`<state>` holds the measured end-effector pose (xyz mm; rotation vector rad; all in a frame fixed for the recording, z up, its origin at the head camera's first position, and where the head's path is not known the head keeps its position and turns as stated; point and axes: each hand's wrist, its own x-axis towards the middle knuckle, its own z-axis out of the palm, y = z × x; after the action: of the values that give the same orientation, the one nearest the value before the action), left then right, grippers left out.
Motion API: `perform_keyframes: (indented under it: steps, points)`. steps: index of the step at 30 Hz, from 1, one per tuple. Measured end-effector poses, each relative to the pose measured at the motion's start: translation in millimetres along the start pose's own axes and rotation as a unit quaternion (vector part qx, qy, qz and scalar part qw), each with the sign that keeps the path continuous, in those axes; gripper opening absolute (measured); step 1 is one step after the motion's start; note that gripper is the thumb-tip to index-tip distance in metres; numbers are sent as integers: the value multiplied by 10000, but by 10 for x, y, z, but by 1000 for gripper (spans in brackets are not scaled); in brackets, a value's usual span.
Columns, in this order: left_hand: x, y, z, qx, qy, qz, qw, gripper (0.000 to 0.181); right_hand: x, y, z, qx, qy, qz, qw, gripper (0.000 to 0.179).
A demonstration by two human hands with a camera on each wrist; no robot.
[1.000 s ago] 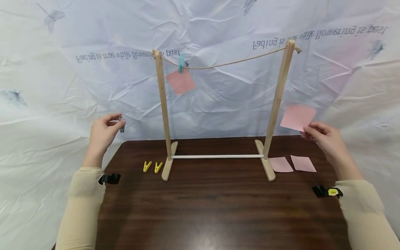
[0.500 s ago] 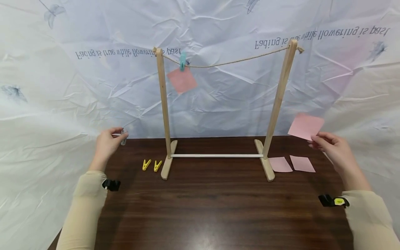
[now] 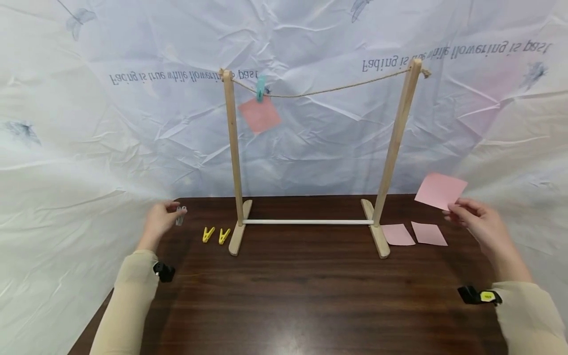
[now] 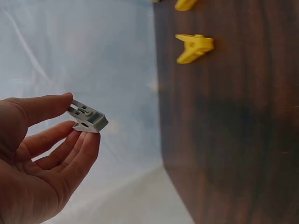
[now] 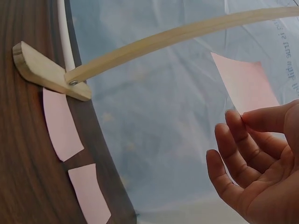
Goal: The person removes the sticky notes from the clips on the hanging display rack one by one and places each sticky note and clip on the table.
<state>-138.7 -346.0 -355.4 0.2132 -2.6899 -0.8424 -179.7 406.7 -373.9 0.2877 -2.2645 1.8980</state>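
Left hand [image 3: 159,220] pinching a grey clothespin [image 3: 180,215] over the table's [image 3: 310,296] left edge, near two yellow pegs [image 3: 216,234]. Wooden rack [image 3: 232,162] mid-table. Right hand [image 3: 477,224] pinching a pink paper [image 3: 440,190] by its corner, above two more sheets [image 3: 413,233].

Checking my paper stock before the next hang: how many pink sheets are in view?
4: one pink sheet pegged on the string, one held sheet pinched by the right hand, two loose sheets on the table.
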Motion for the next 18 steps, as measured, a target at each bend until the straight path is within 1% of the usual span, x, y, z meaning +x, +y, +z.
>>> perform_keyframes:
  steps: [4,6,9,13,16,18]
  points:
    - [-12,-66,43,27,-181,-229,9996,47,-27,78,-28,121,-42,116,9999,14]
    - [-19,-85,64,60,-251,-270,9993,48,-48,118,-45,157,-43,152,9998,16]
    - [-48,-108,113,127,-419,-322,9985,49,-84,170,-81,-25,-19,207,9998,17]
    - [-95,-145,216,182,-628,-454,9968,49,-118,233,-138,-300,-2,336,9990,16]
    - [-116,-179,304,287,-725,-554,9954,48,-141,283,-173,-515,-28,440,9977,15]
    - [-122,-192,357,344,-767,-603,9946,48,-156,313,-195,-529,-68,516,9972,15]
